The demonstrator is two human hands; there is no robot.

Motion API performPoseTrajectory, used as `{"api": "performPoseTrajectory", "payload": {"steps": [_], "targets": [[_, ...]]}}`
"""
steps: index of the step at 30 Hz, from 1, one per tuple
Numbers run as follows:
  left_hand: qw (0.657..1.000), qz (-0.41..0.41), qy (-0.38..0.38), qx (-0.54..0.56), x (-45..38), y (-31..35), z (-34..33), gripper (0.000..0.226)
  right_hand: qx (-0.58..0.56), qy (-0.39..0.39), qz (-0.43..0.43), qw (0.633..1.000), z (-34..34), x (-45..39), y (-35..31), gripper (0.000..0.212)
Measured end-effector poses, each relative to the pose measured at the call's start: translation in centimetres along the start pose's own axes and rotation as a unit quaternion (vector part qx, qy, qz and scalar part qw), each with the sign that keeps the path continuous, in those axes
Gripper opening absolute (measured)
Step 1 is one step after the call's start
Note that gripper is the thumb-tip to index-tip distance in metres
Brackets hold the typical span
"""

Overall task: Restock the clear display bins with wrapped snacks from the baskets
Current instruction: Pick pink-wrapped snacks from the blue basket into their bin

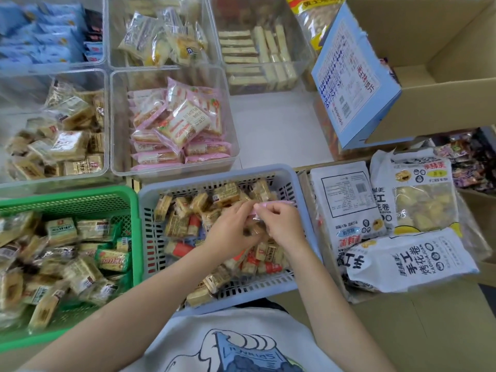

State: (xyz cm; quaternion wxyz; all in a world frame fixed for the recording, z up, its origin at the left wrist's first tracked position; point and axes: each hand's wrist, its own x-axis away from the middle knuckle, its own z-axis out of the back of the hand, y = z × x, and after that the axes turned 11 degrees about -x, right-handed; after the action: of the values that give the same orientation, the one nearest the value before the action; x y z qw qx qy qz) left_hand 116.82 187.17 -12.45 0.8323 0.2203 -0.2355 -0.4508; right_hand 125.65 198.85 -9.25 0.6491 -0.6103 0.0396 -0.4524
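Head view: both hands (233,232) (281,224) pinch a pink-wrapped snack (271,204) over blue basket (300,189)

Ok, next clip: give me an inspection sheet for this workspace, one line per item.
Surface: white table, bare patch between the bins.
Job's things: blue-grey basket and green basket hold wrapped snacks; the clear bin with pink packs is well filled.
Clutter: white snack bags and a light-blue carton on the right.
Grips: left hand and right hand are together over the blue-grey basket, pinching a pink-edged wrapped snack.
Cables: nothing seen.
Surroundings: an open cardboard box at upper right.
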Motion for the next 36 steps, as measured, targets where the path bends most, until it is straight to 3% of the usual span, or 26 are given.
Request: {"api": "performPoseTrajectory", "payload": {"steps": [3, 6, 8, 11, 13, 15, 18, 22, 25, 29, 33, 36], "targets": [[0.991, 0.093, 0.043, 0.089, -0.5, 0.2, 1.7, 0.033, -0.046, -0.025, 0.007, 0.999, 0.6, 0.9, -2.7, 0.036], [0.939, 0.196, 0.022, 0.28, -0.1, -1.1, 4.7, 0.05, -0.072, 0.108, 0.059, 0.99, 1.1, -0.1, -3.4, 0.023], [0.912, 0.234, 0.029, 0.336, 0.6, -2.1, 6.9, 0.034, -0.048, 0.134, 0.049, 0.989, 0.9, -1.0, -3.5, 0.017], [0.879, 0.251, 0.057, 0.401, 1.5, -3.3, 9.2, 0.029, -0.152, -0.034, -0.038, 0.987, -1.1, -1.6, -4.0, 0.04], [0.879, 0.271, 0.084, 0.383, 2.2, -4.2, 10.4, 0.028, -0.288, -0.153, -0.103, 0.94, -3.7, -0.5, -5.2, 0.043], [0.893, 0.293, 0.108, 0.324, 2.7, -5.1, 11.4, 0.029, -0.301, -0.187, -0.117, 0.928, -6.3, 0.2, -5.4, 0.049], [0.898, 0.301, 0.16, 0.279, 4.8, -7.7, 12.9, 0.04, -0.243, -0.171, -0.1, 0.95, -10.3, 0.7, -5.5, 0.067], [0.879, 0.332, 0.195, 0.282, 7.7, -11.3, 14.0, 0.029, -0.27, -0.139, -0.116, 0.946, -13.3, 0.4, -7.0, 0.047], [0.851, 0.368, 0.203, 0.316, 9.1, -14.1, 14.3, 0.024, -0.341, -0.117, -0.115, 0.926, -15.1, -2.0, -10.1, 0.019], [0.854, 0.368, 0.179, 0.321, 10.1, -15.5, 13.7, 0.024, -0.391, -0.11, -0.059, 0.912, -18.7, -7.0, -15.8, 0.018], [0.863, 0.365, 0.14, 0.32, 10.7, -15.9, 12.3, 0.02, -0.271, -0.05, -0.055, 0.96, -20.6, -9.0, -16.7, 0.032], [0.882, 0.357, 0.104, 0.289, 11.1, -16.4, 10.9, 0.019, -0.195, -0.045, -0.025, 0.98, -19.8, -6.9, -14.1, 0.017]]}}
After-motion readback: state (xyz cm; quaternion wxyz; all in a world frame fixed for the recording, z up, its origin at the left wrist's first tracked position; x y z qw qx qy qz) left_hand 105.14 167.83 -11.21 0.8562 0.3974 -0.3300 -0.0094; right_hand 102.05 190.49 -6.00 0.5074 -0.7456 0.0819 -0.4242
